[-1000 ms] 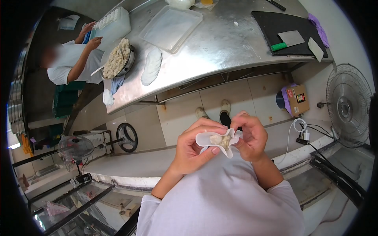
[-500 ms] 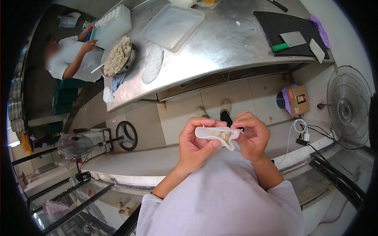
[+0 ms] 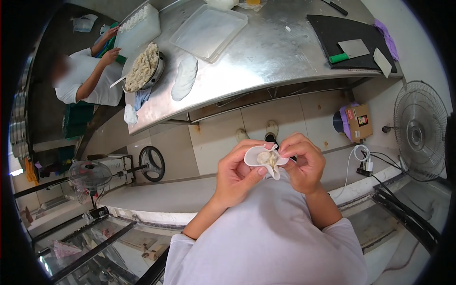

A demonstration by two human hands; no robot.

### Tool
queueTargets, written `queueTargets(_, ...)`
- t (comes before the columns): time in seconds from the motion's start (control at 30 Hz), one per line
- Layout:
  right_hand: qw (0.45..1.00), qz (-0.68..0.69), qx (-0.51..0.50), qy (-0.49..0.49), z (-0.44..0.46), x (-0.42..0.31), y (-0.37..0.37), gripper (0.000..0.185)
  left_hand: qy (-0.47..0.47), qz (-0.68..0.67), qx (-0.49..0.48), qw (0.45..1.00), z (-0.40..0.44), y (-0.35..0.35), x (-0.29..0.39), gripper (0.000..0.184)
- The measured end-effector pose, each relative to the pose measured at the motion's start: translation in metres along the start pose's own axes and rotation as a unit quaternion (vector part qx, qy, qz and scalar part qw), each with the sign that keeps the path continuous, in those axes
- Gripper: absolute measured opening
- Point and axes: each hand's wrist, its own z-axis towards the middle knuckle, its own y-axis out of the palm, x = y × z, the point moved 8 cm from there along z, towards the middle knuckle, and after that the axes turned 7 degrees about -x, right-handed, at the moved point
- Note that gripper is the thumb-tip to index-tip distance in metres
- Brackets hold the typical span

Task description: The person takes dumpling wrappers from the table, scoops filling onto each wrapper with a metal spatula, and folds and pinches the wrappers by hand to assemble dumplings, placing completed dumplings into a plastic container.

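Wrapper: the thin white wrapper (image 3: 254, 157) sits between the two hands, just below and right of the frame's middle, its mouth open upward and its right side gathered into folds.
Filling: a pale, lumpy filling (image 3: 269, 158) shows inside the wrapper's mouth.
Left hand: the left hand (image 3: 234, 172) cups the wrapper from the left; its fingers curl round the far side, the thumb presses the near edge, and the wrapper lies clamped between them.
Right hand: the right hand (image 3: 305, 163) has thumb and fingers drawn together, pinching the folded edge at the wrapper's right; the exact fingertip contact is partly hidden.
Gap between hands: narrow, bridged by the wrapper.
Table: the metal table (image 3: 270, 54) spans the top of the frame.
Bowl: at upper left, a metal bowl (image 3: 159, 71) is heaped with a pale mixture (image 3: 140, 70).
White rounds: a row of overlapping white rounds (image 3: 184, 78) lies right of the bowl.
Cleaver: at upper right, a green-handled cleaver (image 3: 354, 47) rests on a black board (image 3: 324, 34).
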Motion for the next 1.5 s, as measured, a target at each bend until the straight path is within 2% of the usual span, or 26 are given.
queueTargets(0.1, 0.999, 0.027, 0.028, -0.013, 0.001, -0.002, -0.002, 0.019, 0.019, 0.034, -0.028, 0.999, 0.003, 0.003, 0.005, 0.034)
queueTargets(0.2, 0.998, 0.042, 0.037, 0.02, 0.001, 0.002, -0.005, 0.023, 0.031, 0.053, -0.052, 0.997, 0.004, 0.004, 0.008, 0.034)
queueTargets(0.27, 0.999, -0.034, -0.012, 0.008, 0.004, 0.0, -0.002, 0.03, 0.028, 0.051, -0.062, 0.996, 0.005, 0.003, 0.009, 0.033)
queueTargets(0.47, 0.998, -0.054, -0.03, 0.023, 0.004, 0.0, 0.001, 0.034, 0.02, 0.068, -0.088, 0.994, 0.006, 0.002, 0.01, 0.033)
queueTargets(0.53, 0.998, -0.048, -0.027, 0.024, 0.005, 0.0, 0.002, 0.032, 0.029, 0.029, -0.079, 0.996, 0.006, 0.002, 0.011, 0.032)
queueTargets(0.77, 0.998, -0.048, -0.03, 0.002, 0.003, 0.001, 0.002, 0.02, 0.013, 0.017, -0.065, 0.998, 0.003, 0.001, 0.005, 0.034)
queueTargets(0.83, 0.999, -0.042, -0.017, 0.002, 0.001, 0.001, 0.002, 0.018, -0.01, -0.052, 0.012, 0.998, 0.001, -0.002, 0.0, 0.036)
queueTargets(0.87, 0.999, -0.037, -0.004, 0.002, 0.001, 0.001, 0.001, 0.017, -0.01, -0.052, 0.013, 0.999, 0.001, 0.0, -0.003, 0.036)
queueTargets(0.93, 0.999, -0.036, 0.008, 0.007, 0.0, 0.001, 0.001, 0.016, 0.079, -0.029, 0.05, 0.995, -0.001, -0.007, 0.001, 0.037)
queueTargets(1.07, 0.999, -0.043, 0.021, 0.014, -0.001, 0.0, -0.001, 0.014, 0.076, -0.01, 0.03, 0.997, -0.004, -0.007, -0.002, 0.035)
queueTargets(1.17, 0.999, -0.017, 0.036, 0.014, -0.001, 0.0, -0.001, 0.015, 0.036, -0.014, 0.038, 0.999, -0.003, -0.008, -0.006, 0.035)
queueTargets(1.23, 0.999, -0.014, 0.039, 0.009, 0.0, -0.001, -0.001, 0.015, 0.108, 0.035, 0.002, 0.993, 0.001, -0.002, 0.005, 0.036)
queueTargets(1.4, 0.997, 0.034, 0.073, 0.009, -0.001, -0.001, -0.003, 0.016, 0.112, 0.014, -0.008, 0.994, 0.003, 0.0, 0.006, 0.037)
queueTargets(1.47, 0.999, -0.048, -0.004, -0.016, 0.001, -0.004, 0.002, 0.022, 0.11, 0.012, -0.007, 0.994, 0.003, -0.001, 0.005, 0.037)
queueTargets(1.5, 0.999, -0.048, -0.004, -0.016, 0.001, -0.004, 0.001, 0.022, 0.111, 0.026, -0.01, 0.993, 0.003, -0.002, 0.005, 0.036)
